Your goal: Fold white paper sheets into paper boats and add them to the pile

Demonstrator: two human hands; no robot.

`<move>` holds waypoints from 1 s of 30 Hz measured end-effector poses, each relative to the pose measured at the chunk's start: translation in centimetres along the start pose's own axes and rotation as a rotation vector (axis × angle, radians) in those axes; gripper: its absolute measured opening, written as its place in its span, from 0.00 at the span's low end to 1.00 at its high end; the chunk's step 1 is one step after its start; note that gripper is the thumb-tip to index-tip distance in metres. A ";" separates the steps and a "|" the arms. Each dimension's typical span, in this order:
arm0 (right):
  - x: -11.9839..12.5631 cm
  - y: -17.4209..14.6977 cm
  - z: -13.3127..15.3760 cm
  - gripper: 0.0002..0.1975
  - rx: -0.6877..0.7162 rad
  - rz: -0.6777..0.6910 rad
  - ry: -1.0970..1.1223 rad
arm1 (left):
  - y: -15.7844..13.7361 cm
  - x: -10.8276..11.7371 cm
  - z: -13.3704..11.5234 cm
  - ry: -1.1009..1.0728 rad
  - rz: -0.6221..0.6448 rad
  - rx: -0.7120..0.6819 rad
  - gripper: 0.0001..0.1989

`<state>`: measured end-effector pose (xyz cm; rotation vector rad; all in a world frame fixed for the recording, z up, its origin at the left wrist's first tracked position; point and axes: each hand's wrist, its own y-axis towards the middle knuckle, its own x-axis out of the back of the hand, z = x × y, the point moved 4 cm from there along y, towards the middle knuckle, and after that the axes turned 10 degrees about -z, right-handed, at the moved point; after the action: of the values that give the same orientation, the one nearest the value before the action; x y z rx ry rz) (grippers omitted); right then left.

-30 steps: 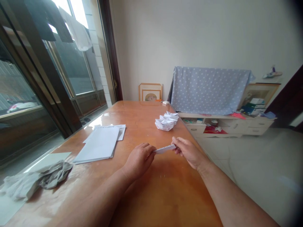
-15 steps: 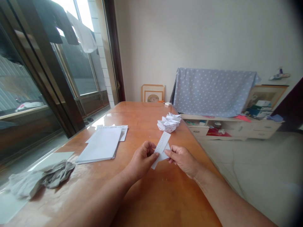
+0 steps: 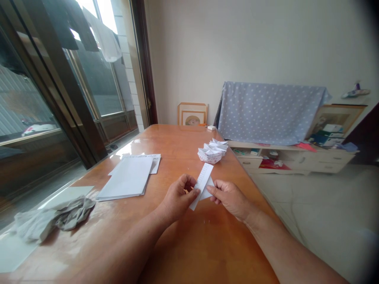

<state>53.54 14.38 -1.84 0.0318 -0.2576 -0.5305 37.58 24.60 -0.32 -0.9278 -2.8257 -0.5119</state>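
Observation:
Between my hands, above the table, is a small folded piece of white paper [image 3: 203, 181] with a long strip slanting up to the right and a pointed flap on its right side. My left hand [image 3: 182, 195] pinches the strip's lower left edge, thumb on top. My right hand [image 3: 227, 197] grips the flap between thumb and fingers. Faint printed marks run along the strip. Just beyond the paper stands a cluster of folded white paper boats [image 3: 211, 153], nested together, with printing on their sides.
A stack of white sheets [image 3: 127, 177] lies on the wooden table [image 3: 174, 142] to the left. Nearer me at the left edge is a crumpled grey cloth [image 3: 75, 213]. A small white box [image 3: 211, 127] sits at the far end. A low cabinet [image 3: 325, 161] stands beyond at right.
The view has shifted slightly. Both hands keep the same hold on the folded paper, with hardly any movement.

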 end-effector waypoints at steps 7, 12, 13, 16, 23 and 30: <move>-0.1 -0.4 0.5 0.18 -0.006 0.020 -0.012 | 0.3 0.5 0.3 0.055 -0.041 -0.002 0.10; -0.2 -0.3 0.2 0.18 0.005 0.023 -0.018 | 0.2 0.5 0.1 -0.028 -0.032 0.091 0.11; -0.2 -0.2 0.1 0.18 0.012 0.024 -0.019 | 0.2 0.5 0.0 -0.048 -0.025 0.114 0.11; -0.3 -0.2 0.0 0.18 0.028 0.031 -0.019 | 0.0 0.4 -0.1 -0.079 -0.014 0.150 0.11; -0.3 -0.3 -0.1 0.18 0.044 0.043 -0.044 | 0.0 0.4 0.2 -0.034 -0.046 0.119 0.11; -0.2 -0.2 0.0 0.18 0.072 0.027 -0.083 | 0.1 0.4 0.0 -0.040 -0.042 0.125 0.10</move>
<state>53.27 14.27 -1.91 0.0760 -0.3574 -0.4960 37.30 24.90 -0.25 -0.8664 -2.8798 -0.3210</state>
